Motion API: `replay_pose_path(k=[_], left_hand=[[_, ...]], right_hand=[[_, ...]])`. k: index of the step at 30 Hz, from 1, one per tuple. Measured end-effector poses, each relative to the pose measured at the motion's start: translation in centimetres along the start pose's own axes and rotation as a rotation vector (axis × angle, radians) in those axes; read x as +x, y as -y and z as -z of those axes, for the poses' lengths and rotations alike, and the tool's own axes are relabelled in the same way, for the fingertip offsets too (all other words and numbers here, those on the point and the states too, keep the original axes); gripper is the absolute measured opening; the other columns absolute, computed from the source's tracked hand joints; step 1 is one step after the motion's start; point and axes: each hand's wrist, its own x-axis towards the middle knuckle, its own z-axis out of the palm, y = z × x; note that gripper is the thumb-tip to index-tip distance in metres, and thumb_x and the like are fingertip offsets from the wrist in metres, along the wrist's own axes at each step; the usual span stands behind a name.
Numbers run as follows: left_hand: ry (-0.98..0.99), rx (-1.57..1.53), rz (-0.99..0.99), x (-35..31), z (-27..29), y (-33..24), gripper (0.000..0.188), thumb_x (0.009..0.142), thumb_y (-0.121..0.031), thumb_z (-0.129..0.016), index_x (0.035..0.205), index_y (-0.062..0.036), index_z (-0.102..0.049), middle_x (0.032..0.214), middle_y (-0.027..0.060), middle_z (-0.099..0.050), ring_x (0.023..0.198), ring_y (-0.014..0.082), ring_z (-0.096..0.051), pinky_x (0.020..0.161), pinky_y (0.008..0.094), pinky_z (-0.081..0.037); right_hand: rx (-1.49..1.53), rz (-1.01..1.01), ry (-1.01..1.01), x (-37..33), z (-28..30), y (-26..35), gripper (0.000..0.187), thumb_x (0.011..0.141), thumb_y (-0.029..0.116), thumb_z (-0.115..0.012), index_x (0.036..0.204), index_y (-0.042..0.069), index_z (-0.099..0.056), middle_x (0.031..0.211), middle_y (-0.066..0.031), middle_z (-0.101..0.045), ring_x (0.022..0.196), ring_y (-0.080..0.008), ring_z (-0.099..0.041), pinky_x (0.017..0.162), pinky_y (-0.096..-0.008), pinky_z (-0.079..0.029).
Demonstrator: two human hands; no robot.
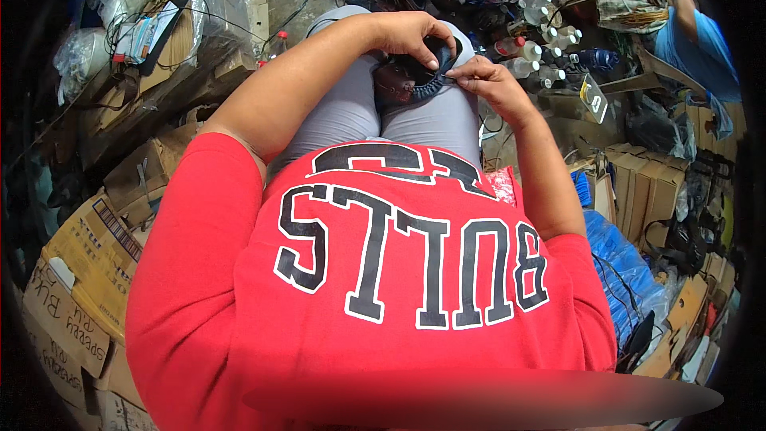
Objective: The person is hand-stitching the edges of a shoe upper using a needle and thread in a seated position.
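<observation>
The dark shoe (395, 84) is on the lap, over the grey trousers (335, 118). The left hand (416, 37) is gripping the rim of its opening, and the right hand (496, 86) is pinching its edge with the fingertips. Several bottles (527, 50) are to the right.

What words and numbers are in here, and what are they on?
I won't copy writing, but it's here:
Red shirt: big dark letters, white-edged, and numerals.
Yellow cardboard: printed lettering.
Brown cardboard: dark handwriting.
Small card by the bottles: too small to read.
Dark stitched item: none readable.
</observation>
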Motion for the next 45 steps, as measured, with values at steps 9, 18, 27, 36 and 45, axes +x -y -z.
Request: replay_pose_path(k=[9,18,27,36,45], left_hand=[[-0.493,0.426,-0.223,-3.2,-0.6,0.1,0.053,0.071,0.010,-0.049,0.119,-0.0096,-0.057,0.102,0.0117,-0.050,0.092,0.0245,-0.055,0.080,0.0334,-0.046],[-0.672,0.363,-0.131,-9.0,-5.3,-1.2,0.030,0.077,0.004,-0.060,0.104,-0.0084,-0.065,0.082,0.0106,-0.054,0.081,0.0268,-0.057,0.072,0.0314,-0.047],[-0.737,0.735,0.068,-7.4,-6.4,-0.7,0.009,0.074,-0.023,-0.068,0.078,-0.0164,-0.071,0.077,0.0017,-0.058,0.086,0.0207,-0.055,0.076,0.0386,-0.037],[-0.720,0.300,-0.181,-6.1,-5.7,0.9,0.020,0.071,-0.004,-0.072,0.089,-0.0134,-0.073,0.073,0.0038,-0.051,0.075,0.0190,-0.050,0.068,0.0294,-0.042],[-0.703,0.392,-0.151,-6.0,-5.6,1.3,0.019,0.072,-0.007,-0.071,0.088,-0.0169,-0.074,0.073,0.0039,-0.050,0.074,0.0205,-0.049,0.068,0.0315,-0.041]], right_hand=[[-0.378,0.136,-0.345,-1.6,-4.1,3.9,0.017,0.077,0.008,-0.069,0.093,0.011,-0.072,0.076,-0.0032,-0.057,0.064,-0.0135,-0.054,0.064,-0.0254,-0.042],[-0.831,0.280,-0.467,-3.3,-7.4,3.3,0.032,0.077,0.013,-0.066,0.108,0.017,-0.065,0.079,-0.0024,-0.057,0.077,-0.0186,-0.055,0.080,-0.0362,-0.032],[-0.860,0.258,-0.467,-3.3,-7.2,3.5,0.030,0.078,0.015,-0.066,0.108,0.017,-0.066,0.078,-0.0021,-0.057,0.075,-0.0197,-0.055,0.079,-0.0367,-0.031],[-0.255,-0.026,-0.178,-1.5,-2.5,3.0,0.025,0.083,0.004,-0.061,0.103,0.016,-0.070,0.088,-0.0027,-0.052,0.084,-0.0132,-0.052,0.075,-0.0240,-0.042],[-0.311,-0.049,-0.115,-0.6,-1.8,3.5,0.022,0.087,0.003,-0.055,0.102,0.011,-0.069,0.086,-0.0011,-0.047,0.085,-0.0119,-0.047,0.077,-0.0234,-0.041]])
